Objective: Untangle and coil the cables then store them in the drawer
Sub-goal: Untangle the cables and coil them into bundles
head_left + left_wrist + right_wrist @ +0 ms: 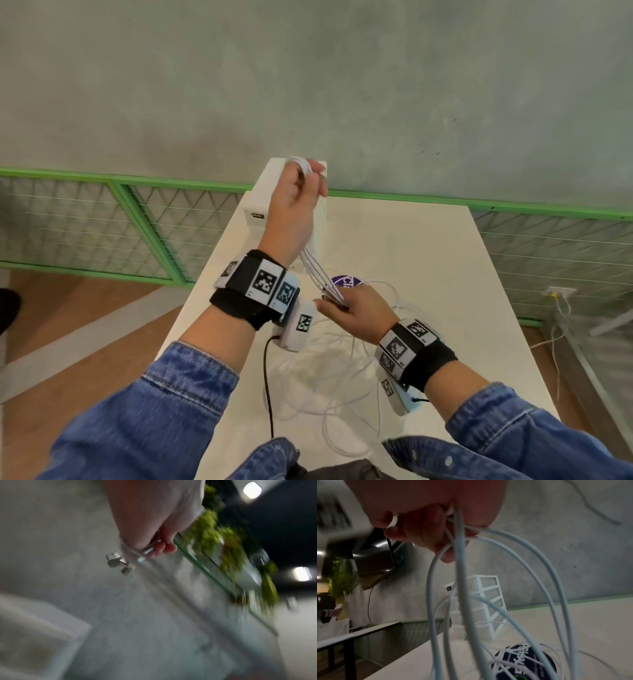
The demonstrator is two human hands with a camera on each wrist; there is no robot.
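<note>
From the head view, the left hand (294, 205) was up high over the white desk (445, 274), fingers curled around a bunch of white cables (317, 270). The right hand (356, 308) was lower and nearer, pinching the same bunch. More loops lay loose on the desk. The white drawer box (267, 202) stood at the far end.

The left wrist view (very blurry) showed metal plugs (116, 562) hanging by the fingers (169, 548).

In the right wrist view, cables hung from the closed fingers (435, 534) over a dark round sticker (523, 661).

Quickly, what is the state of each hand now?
Left hand: closed, gripping the white cables held up.
Right hand: closed, gripping the same cables lower down.
</note>
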